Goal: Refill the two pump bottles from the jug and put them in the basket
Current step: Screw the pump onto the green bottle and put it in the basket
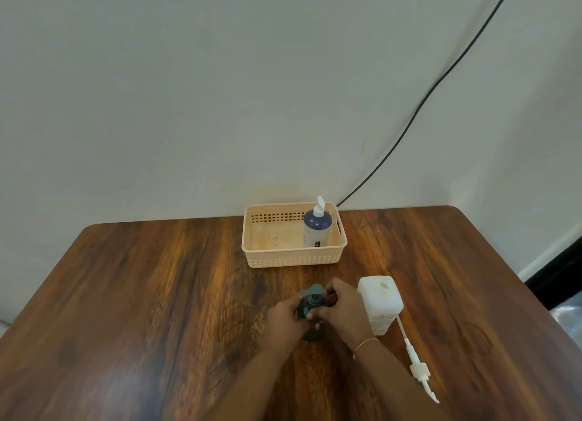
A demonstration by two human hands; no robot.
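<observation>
A dark teal pump bottle (pixel 310 301) stands on the wooden table in front of me, and both hands are on it. My left hand (pixel 283 321) grips the bottle's body from the left. My right hand (pixel 341 307) has its fingers curled at the teal pump head. A blue and white pump bottle (pixel 316 228) stands upright in the right end of the peach plastic basket (pixel 289 258) at the table's far edge. The white translucent jug (pixel 381 301) stands just right of my right hand, its top open.
A white pump with a long tube (pixel 415 360) lies on the table near the jug's right side. The brown wooden table (pixel 157 294) ends at a pale wall, and a black cable (pixel 425 102) runs down the wall behind the basket.
</observation>
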